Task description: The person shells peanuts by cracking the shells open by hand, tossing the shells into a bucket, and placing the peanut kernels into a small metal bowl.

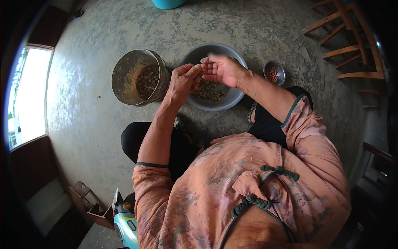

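Over a grey basin point(238, 101), my left hand point(186, 80) has its thumb and fingers drawn together; whether anything is pinched between them is hidden. My right hand point(225, 70) faces it with the palm turned up and bare, fingers slightly curled, their tips at the left thumb. Beneath both hands, unshelled peanuts point(211, 92) lie in the basin. To the left stands a dirty metal-looking bucket point(122, 77) with what look like peanut shells point(147, 82) inside. A small metal bowl point(282, 74) at the right holds reddish shelled peanuts point(272, 74).
My knees flank the basin on the concrete floor point(84, 105). Wooden chairs point(360, 75) stand at the upper right. A turquoise tub point(168, 3) is at the top edge. Behind me at lower left are a turquoise object point(126, 225) and a wooden box point(101, 214).
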Action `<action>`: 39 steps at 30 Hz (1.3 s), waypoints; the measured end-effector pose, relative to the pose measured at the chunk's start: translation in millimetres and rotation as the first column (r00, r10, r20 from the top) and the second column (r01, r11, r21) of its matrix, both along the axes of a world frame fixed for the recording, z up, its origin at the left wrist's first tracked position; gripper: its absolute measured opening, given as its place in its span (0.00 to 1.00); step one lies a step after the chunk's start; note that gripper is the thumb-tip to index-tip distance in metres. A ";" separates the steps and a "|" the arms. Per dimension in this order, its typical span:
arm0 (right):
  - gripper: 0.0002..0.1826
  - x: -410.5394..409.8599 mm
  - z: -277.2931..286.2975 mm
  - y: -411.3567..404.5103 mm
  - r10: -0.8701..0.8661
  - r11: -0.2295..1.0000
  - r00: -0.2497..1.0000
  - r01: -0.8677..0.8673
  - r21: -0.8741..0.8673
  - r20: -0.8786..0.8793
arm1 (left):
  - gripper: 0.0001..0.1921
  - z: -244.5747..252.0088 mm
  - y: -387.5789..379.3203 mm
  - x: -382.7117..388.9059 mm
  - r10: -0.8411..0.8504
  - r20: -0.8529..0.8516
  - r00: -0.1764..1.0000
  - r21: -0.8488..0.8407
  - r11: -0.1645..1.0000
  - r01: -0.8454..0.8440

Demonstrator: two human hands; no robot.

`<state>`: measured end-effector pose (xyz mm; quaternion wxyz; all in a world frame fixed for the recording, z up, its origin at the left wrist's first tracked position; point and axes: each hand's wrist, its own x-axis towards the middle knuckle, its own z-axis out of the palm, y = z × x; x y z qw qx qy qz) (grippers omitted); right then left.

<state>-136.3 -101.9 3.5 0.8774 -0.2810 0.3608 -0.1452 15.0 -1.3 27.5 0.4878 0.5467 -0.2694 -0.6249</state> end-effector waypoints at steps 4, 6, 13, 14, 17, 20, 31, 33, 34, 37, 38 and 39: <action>0.17 -3.9 2.1 10.9 0.006 0.994 0.997 -0.015 0.109 0.083 | 0.16 1.6 -3.7 -8.7 -0.029 0.564 0.825 -0.104 0.989 0.106; 0.17 -7.3 2.1 10.2 -0.013 0.992 0.995 0.000 0.124 0.097 | 0.16 4.3 -5.4 -13.4 -0.008 0.692 0.721 -0.145 0.978 0.150; 0.16 -15.7 5.1 8.6 -0.074 0.986 0.991 0.055 0.158 0.113 | 0.14 7.1 -6.0 -4.9 0.068 0.188 0.980 0.022 0.997 -0.073; 0.16 -17.0 3.8 6.9 -0.079 0.986 0.991 0.062 0.152 0.111 | 0.14 4.1 -6.0 2.1 0.160 0.054 0.986 0.012 0.987 -0.160; 0.16 -23.4 -0.7 -0.5 -0.073 0.990 0.990 0.058 0.129 0.119 | 0.14 -3.7 -3.3 29.7 0.361 -0.255 0.897 0.024 0.930 -0.368; 0.17 -32.5 -3.5 -8.3 -0.081 0.993 0.986 0.069 0.092 0.142 | 0.17 -17.3 6.1 66.6 0.480 -0.516 0.710 0.066 0.849 -0.525; 0.17 -92.6 -13.9 -48.5 -0.251 0.968 0.967 0.252 -0.002 0.044 | 0.16 -22.9 20.9 86.2 0.574 -0.537 0.617 0.065 0.758 -0.649; 0.15 -116.9 -32.2 -71.6 -0.336 0.935 0.942 0.337 -0.112 0.024 | 0.15 -20.7 18.1 78.0 0.480 -0.568 0.668 0.016 0.818 -0.575; 0.13 -131.9 -42.7 -82.7 -0.447 0.889 0.893 0.437 -0.135 -0.055 | 0.13 -19.4 15.1 72.7 0.459 -0.554 0.695 0.014 0.840 -0.543; 0.13 -191.2 -84.7 -113.0 -0.619 0.782 0.756 0.567 -0.258 -0.214 | 0.14 -14.6 5.7 49.2 0.421 -0.539 0.730 0.054 0.882 -0.469; 0.13 -213.6 -97.2 -121.3 -0.631 0.772 0.746 0.575 -0.269 -0.216 | 0.14 -22.1 1.6 45.3 0.349 -0.582 0.735 0.008 0.906 -0.423; 0.16 -239.5 -109.1 -128.4 -0.691 0.722 0.664 0.609 -0.330 -0.286 | 0.14 -23.2 -5.7 35.5 0.329 -0.593 0.735 0.006 0.915 -0.404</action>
